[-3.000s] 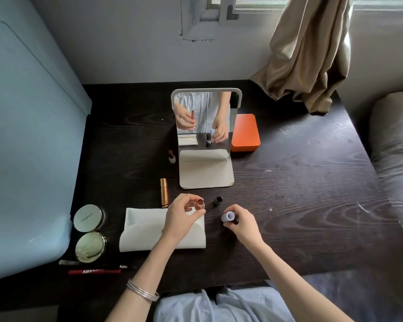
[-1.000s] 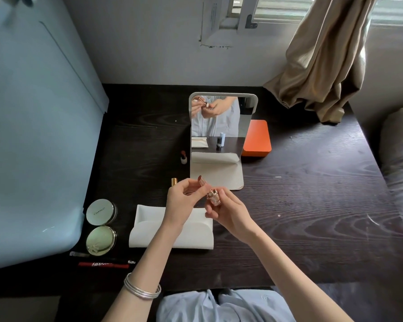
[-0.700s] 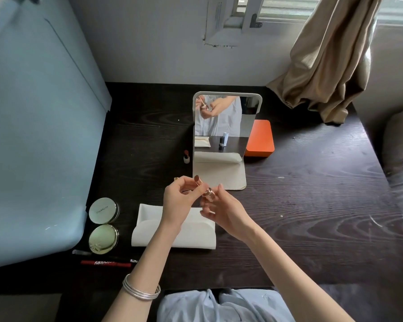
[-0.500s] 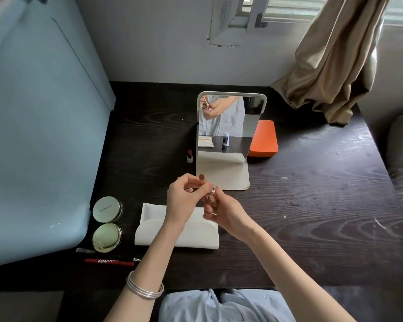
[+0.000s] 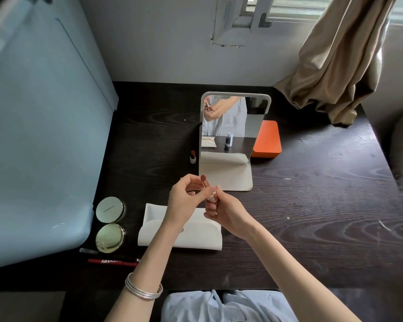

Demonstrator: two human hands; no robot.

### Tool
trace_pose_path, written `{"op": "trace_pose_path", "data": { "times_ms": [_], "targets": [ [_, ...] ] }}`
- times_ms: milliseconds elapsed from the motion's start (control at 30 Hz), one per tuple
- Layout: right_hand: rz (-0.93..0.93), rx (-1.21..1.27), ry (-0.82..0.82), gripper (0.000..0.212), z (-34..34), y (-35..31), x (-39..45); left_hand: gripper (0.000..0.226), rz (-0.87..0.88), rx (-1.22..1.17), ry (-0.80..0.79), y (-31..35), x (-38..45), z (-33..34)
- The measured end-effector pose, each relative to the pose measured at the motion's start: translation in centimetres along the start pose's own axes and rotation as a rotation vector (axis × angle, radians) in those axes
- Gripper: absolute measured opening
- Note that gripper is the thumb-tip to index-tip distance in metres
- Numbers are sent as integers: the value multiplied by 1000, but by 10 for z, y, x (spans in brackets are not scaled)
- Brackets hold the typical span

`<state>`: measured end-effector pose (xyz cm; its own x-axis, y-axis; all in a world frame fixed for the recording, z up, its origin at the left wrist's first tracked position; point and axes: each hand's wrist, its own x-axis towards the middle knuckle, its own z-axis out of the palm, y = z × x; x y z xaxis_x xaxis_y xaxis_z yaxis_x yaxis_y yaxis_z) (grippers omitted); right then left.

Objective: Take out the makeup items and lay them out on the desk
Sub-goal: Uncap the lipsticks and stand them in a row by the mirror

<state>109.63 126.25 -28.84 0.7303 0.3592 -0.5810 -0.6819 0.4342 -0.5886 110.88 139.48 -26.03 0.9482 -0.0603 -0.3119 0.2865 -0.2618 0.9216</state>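
Observation:
Over the dark wooden desk (image 5: 312,205), my right hand (image 5: 228,213) grips a small clear lip gloss bottle (image 5: 212,196) with a rose-gold neck. My left hand (image 5: 184,199) pinches its thin applicator wand (image 5: 203,178), whose reddish tip points up and away from the bottle. Both hands hover just above the white makeup pouch (image 5: 196,235). Two round compacts (image 5: 110,209) (image 5: 110,237) and a red pencil (image 5: 112,262) lie left of the pouch. An uncapped lipstick (image 5: 193,156) stands left of the mirror.
A standing mirror (image 5: 230,126) on a white base faces me mid-desk, with an orange box (image 5: 266,139) beside it on the right. A light blue panel (image 5: 40,135) borders the desk's left side. A beige curtain (image 5: 335,61) hangs at the back right.
My right hand left the pale blue tube on the desk and rose to the gloss bottle. The wand is out of the bottle. The view has drifted slightly.

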Motion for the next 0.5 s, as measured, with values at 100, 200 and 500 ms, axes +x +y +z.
{"op": "trace_pose_path", "data": {
  "times_ms": [100,200,500],
  "targets": [
    [1,-5,-16,44,-1,0,8,29,-27,3,-150,-12,4,-10],
    [30,-115,16,44,0,-1,17,30,8,22,-147,-22,10,-14],
    [30,-225,277,23,-1,-10,45,22,148,289,193,-58,65,-10]
  ]
}}
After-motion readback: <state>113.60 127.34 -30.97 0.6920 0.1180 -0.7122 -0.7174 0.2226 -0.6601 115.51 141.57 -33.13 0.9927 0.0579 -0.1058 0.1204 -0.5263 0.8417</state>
